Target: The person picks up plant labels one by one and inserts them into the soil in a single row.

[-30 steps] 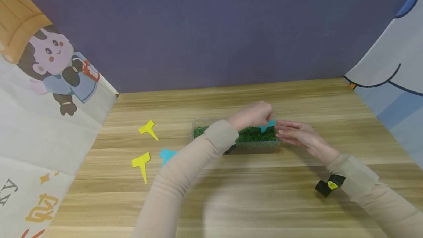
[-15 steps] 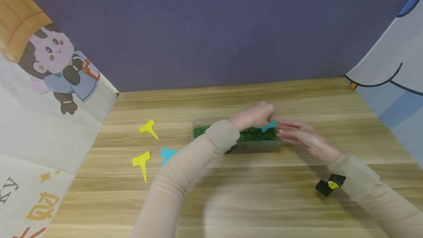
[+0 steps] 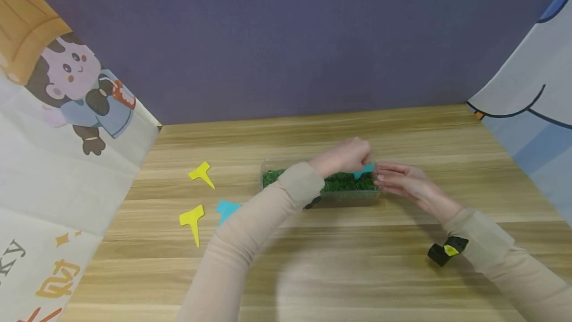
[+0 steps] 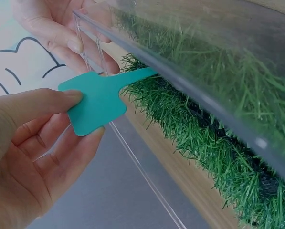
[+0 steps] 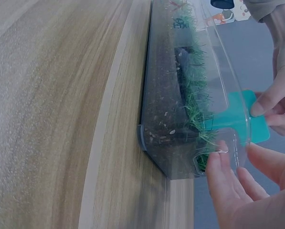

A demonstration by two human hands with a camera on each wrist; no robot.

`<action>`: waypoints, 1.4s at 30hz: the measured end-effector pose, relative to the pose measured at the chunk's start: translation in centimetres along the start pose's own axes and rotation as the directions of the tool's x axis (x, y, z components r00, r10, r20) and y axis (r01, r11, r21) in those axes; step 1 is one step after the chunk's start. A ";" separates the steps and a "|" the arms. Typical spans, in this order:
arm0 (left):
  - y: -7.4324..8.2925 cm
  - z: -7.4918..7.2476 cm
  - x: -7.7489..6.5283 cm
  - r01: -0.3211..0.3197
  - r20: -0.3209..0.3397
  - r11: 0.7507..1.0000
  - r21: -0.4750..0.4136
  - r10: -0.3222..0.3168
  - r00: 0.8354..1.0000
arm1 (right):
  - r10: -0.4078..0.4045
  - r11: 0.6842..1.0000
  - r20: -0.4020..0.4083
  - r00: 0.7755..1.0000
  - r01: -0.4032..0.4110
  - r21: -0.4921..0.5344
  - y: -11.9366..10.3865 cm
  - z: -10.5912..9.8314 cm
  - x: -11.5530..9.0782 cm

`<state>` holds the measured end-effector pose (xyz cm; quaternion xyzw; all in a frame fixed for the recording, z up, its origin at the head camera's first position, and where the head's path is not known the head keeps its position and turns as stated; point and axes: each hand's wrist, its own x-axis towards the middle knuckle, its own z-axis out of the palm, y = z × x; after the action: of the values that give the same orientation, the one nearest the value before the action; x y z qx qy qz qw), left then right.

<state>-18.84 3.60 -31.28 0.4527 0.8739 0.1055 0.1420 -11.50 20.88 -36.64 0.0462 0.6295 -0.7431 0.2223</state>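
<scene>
A clear, long planter box [image 3: 350, 196] holds green artificial-looking grass [image 4: 195, 124] over dark soil. My left hand [image 3: 344, 155] reaches across it and pinches the wide head of a blue T-shaped plant label [image 4: 97, 100] between thumb and fingers. The label's narrow stem points down into the grass near the box's right end. My right hand [image 3: 411, 185] is at that right end, its fairly straight fingers [image 5: 218, 167] against the clear end wall and its thumb by the rim. On the table at left lie two yellow plant labels [image 3: 191, 218] and another blue label [image 3: 227, 208], partly hidden by my left sleeve.
The wood-grain table [image 3: 357, 272] runs back to a dark blue-grey panel [image 3: 290, 43]. Printed cloths [image 3: 44, 173] with cartoon figures hang at both sides. My left forearm [image 3: 250, 232] crosses in front of the box's left part.
Both hands stay almost still, the left one on the label and the right one at the box end. The view shifts very slightly.
</scene>
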 end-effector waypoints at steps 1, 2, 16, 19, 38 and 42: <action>0.0 0.0 0.0 0.005 -0.001 1.000 -0.006 -0.005 1.000 | 0.001 1.000 -0.001 1.000 -0.001 0.002 0.0 0.0 0.0; 0.0 0.0 0.0 0.009 -0.002 1.000 -0.010 -0.009 1.000 | 0.004 1.000 -0.002 1.000 -0.003 0.005 0.0 0.0 0.0; 0.2 -0.1 -0.3 0.033 0.014 0.999 0.023 -0.033 0.999 | -0.001 0.999 -0.010 1.000 0.000 -0.037 0.2 0.0 -0.1; 0.3 -0.1 -0.4 0.037 0.016 0.999 0.031 -0.038 0.999 | -0.003 1.000 -0.008 1.000 0.002 -0.030 0.2 0.0 -0.1; 0.2 -0.1 -0.2 0.075 0.039 0.995 0.061 -0.077 0.996 | 0.000 0.999 -0.007 1.000 0.000 -0.039 0.2 -0.2 0.1; 0.2 -0.1 -0.3 0.084 0.055 0.994 0.067 -0.088 0.995 | 0.003 1.000 -0.006 1.000 -0.003 -0.009 0.2 -0.2 0.2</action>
<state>-18.58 3.48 -31.09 0.4220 0.8911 0.0578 0.1569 -11.60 20.96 -36.93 0.0483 0.6333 -0.7399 0.2217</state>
